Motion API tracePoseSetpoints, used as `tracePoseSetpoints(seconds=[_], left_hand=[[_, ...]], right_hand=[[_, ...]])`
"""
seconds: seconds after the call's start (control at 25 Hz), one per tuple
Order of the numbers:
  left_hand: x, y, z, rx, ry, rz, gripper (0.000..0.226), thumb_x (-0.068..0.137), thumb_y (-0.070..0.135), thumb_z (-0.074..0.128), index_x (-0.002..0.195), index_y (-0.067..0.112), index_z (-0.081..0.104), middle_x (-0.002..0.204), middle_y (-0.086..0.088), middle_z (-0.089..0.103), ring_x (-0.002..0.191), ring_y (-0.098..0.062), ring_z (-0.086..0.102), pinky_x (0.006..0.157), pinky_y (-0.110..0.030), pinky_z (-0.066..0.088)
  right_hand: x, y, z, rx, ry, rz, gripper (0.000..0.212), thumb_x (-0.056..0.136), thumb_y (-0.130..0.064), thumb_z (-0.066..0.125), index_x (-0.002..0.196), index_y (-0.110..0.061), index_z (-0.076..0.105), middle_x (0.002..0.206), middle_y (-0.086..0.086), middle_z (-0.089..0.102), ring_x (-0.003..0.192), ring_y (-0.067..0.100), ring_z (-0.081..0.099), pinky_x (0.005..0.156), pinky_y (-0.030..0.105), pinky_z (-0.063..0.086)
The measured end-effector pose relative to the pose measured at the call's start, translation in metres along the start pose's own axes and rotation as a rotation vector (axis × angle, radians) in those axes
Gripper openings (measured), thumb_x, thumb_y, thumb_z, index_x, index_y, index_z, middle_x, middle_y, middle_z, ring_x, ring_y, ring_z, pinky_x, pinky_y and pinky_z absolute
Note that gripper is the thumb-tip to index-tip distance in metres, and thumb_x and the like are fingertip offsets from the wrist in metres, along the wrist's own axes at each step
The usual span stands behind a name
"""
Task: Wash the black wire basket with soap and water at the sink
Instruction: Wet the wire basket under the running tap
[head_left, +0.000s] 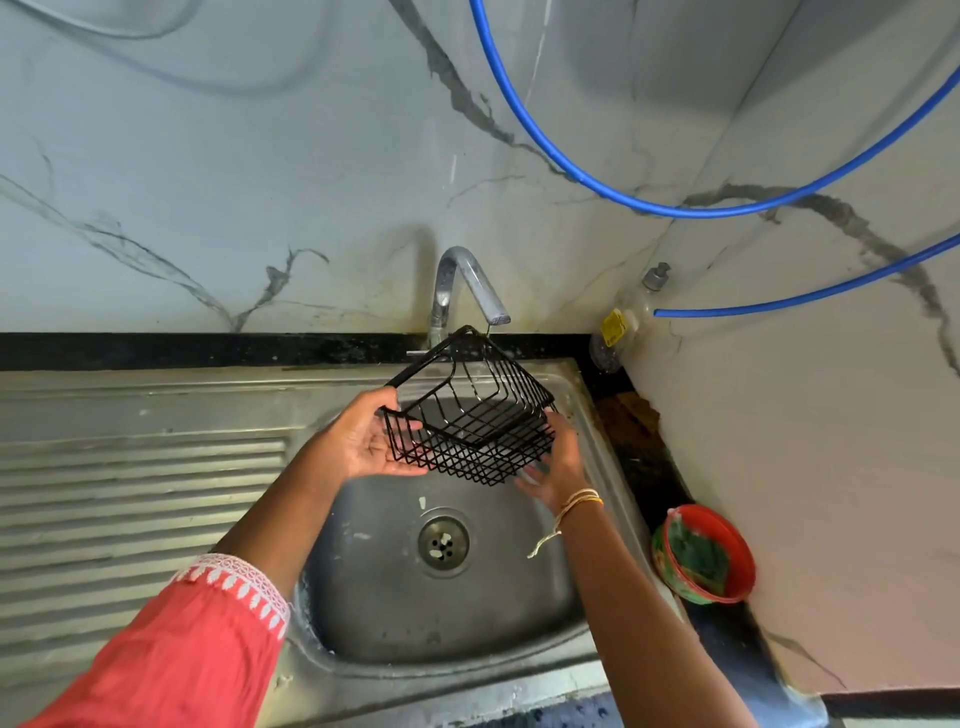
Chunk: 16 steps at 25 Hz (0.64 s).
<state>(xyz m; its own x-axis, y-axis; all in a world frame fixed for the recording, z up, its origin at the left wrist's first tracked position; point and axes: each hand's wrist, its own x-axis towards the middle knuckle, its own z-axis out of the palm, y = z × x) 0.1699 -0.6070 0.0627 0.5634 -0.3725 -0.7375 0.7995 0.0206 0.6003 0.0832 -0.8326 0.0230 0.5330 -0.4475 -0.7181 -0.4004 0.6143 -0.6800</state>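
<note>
The black wire basket (470, 410) is held tilted in the air above the steel sink bowl (374, 587), just under the spout of the chrome tap (470, 283). My left hand (363, 441) grips its left rim, thumb on top. On the right, the basket's lower right corner rests against the fingers of my right hand (553, 465). No water stream is visible from the tap. The sink drain (444, 543) lies below the basket.
A ribbed steel drainboard (130, 493) lies left of the bowl. A clear soap bottle with a yellow label (618, 332) stands in the back right corner. A red tub holding a green scrubber (704, 556) sits on the counter at right. Blue hoses (675, 208) hang against the wall.
</note>
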Motion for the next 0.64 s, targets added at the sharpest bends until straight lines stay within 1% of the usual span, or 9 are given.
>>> tracePoseSetpoints(seconds=[0.08,0.2,0.24,0.32,0.4,0.48,0.52,0.6,0.64], left_hand=[[0.003,-0.005,-0.004,-0.047,0.044,0.001,0.058,0.069,0.018,0.052,0.122,-0.005,0.054,0.12,-0.029,0.058,0.113,-0.046,0.055,0.092,-0.061,0.045],[0.004,-0.008,-0.003,-0.123,0.156,0.005,0.028,0.083,0.019,0.048,0.107,0.006,0.055,0.122,-0.022,0.057,0.113,-0.04,0.053,0.1,-0.062,0.038],[0.003,-0.008,-0.002,-0.125,0.187,-0.013,0.027,0.085,0.021,0.048,0.109,0.009,0.054,0.122,-0.02,0.057,0.111,-0.037,0.053,0.102,-0.061,0.036],[0.001,-0.007,-0.005,-0.12,0.197,-0.073,0.046,0.085,0.03,0.049,0.125,0.007,0.048,0.131,-0.022,0.051,0.118,-0.038,0.048,0.105,-0.062,0.03],[0.0,-0.007,-0.006,-0.163,0.141,-0.135,0.072,0.085,0.042,0.048,0.145,0.008,0.032,0.149,-0.025,0.033,0.135,-0.042,0.034,0.105,-0.066,0.027],[-0.004,-0.006,-0.001,-0.208,0.055,-0.146,0.075,0.087,0.045,0.045,0.149,0.008,0.024,0.153,-0.022,0.028,0.138,-0.042,0.029,0.106,-0.067,0.026],[-0.007,-0.007,0.002,-0.215,0.034,-0.139,0.069,0.088,0.044,0.045,0.144,0.006,0.031,0.151,-0.022,0.032,0.136,-0.042,0.032,0.107,-0.066,0.025],[-0.011,-0.007,0.009,-0.182,0.029,-0.156,0.051,0.09,0.042,0.045,0.122,0.003,0.047,0.146,-0.023,0.037,0.132,-0.044,0.037,0.108,-0.066,0.023],[-0.013,-0.006,0.012,-0.131,0.042,-0.169,0.051,0.09,0.041,0.046,0.123,0.003,0.046,0.148,-0.024,0.034,0.132,-0.045,0.036,0.107,-0.067,0.024]], right_hand=[[0.006,0.001,0.001,0.021,0.048,-0.051,0.068,0.064,-0.052,0.075,0.122,-0.023,0.054,0.132,0.005,0.046,0.111,0.034,0.05,0.072,0.04,0.053],[0.004,0.0,0.006,0.099,0.084,-0.177,0.044,0.064,-0.031,0.085,0.096,-0.015,0.06,0.116,0.005,0.052,0.107,0.031,0.051,0.067,0.039,0.059],[0.003,0.0,0.007,0.101,0.107,-0.249,0.037,0.065,-0.026,0.085,0.086,-0.014,0.058,0.108,0.005,0.055,0.105,0.028,0.054,0.066,0.039,0.059],[-0.002,0.001,0.014,0.071,0.136,-0.373,0.032,0.065,-0.022,0.085,0.072,-0.015,0.055,0.096,0.006,0.064,0.099,0.023,0.063,0.065,0.037,0.059],[-0.006,0.005,0.024,-0.08,0.219,-0.48,0.033,0.06,-0.033,0.086,0.07,-0.018,0.059,0.096,0.008,0.068,0.091,0.02,0.068,0.068,0.037,0.059],[-0.014,0.008,0.032,-0.298,0.32,-0.581,0.039,0.054,-0.047,0.083,0.075,-0.022,0.063,0.106,0.008,0.065,0.089,0.02,0.067,0.08,0.037,0.057],[-0.018,0.009,0.034,-0.378,0.341,-0.627,0.039,0.055,-0.048,0.082,0.08,-0.022,0.065,0.113,0.006,0.06,0.095,0.02,0.064,0.088,0.036,0.054],[-0.027,0.011,0.041,-0.485,0.347,-0.717,0.041,0.063,-0.042,0.083,0.091,-0.016,0.066,0.124,0.004,0.048,0.107,0.02,0.056,0.097,0.034,0.045],[-0.032,0.011,0.043,-0.536,0.351,-0.771,0.04,0.066,-0.039,0.082,0.094,-0.015,0.066,0.125,0.005,0.044,0.111,0.021,0.052,0.098,0.034,0.043]])
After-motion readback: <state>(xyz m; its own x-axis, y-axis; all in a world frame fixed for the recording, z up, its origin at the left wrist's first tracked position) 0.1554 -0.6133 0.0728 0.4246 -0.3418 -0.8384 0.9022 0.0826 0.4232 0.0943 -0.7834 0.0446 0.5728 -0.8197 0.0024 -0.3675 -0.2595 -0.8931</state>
